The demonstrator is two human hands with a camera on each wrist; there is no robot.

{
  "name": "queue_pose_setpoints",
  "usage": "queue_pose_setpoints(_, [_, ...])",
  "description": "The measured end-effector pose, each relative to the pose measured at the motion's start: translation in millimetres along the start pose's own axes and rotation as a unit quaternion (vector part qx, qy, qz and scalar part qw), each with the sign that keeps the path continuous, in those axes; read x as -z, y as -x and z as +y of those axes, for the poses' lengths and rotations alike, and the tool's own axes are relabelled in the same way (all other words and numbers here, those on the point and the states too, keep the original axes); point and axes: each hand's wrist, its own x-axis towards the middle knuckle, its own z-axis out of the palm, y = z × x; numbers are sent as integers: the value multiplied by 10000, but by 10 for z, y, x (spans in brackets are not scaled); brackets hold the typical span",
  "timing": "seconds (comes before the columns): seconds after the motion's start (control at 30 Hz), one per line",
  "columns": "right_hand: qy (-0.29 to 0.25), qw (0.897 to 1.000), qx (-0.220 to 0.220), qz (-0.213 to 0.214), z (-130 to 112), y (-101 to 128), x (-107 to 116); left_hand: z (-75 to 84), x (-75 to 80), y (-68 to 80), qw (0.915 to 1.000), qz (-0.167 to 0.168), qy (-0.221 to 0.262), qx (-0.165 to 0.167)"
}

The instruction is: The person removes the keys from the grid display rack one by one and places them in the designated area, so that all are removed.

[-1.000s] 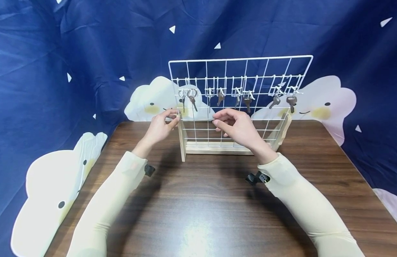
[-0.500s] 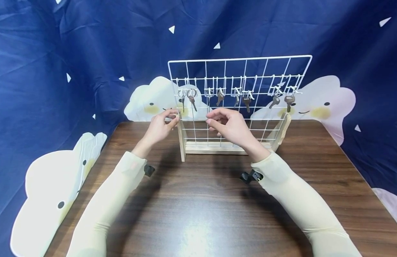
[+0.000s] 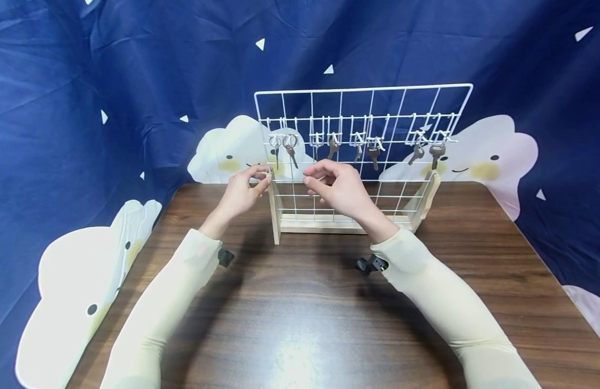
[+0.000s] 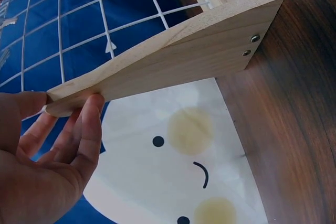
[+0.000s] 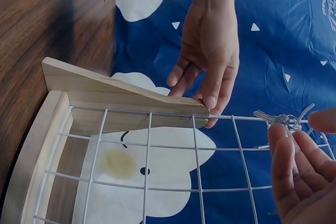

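Observation:
My left hand (image 3: 241,192) pinches the upper tip of the left wooden side piece (image 3: 275,216) of a white wire grid rack (image 3: 363,89). Thumb and fingers lie on either face of that wooden piece (image 4: 173,51) in the left wrist view. In front of the grid, my right hand (image 3: 343,186) hovers with loosely bent fingers and nothing visible in them. Above it, keys hang from white hooks along the grid, among them a key on a large ring (image 3: 292,154) at the left and a broad-headed key (image 3: 437,154) at the right. A silver key (image 5: 281,119) shows just behind the right fingers.
The rack stands toward the back of a brown wood-grain table (image 3: 300,302). Its wooden base bar (image 3: 324,227) joins the two side pieces. Behind hangs a dark blue cloth (image 3: 183,59) with white clouds and small triangles.
My right hand has moved left across the front of the grid, toward the left hand. The left hand keeps its place on the wooden side piece. The rightmost key has shifted slightly.

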Motion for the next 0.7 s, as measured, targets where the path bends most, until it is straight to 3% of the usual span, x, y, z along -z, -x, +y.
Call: queue_pose_setpoints(0.7, [88,9993,261,256,-79,-109,-164,3,-4,0,10000,-13,-26,-34])
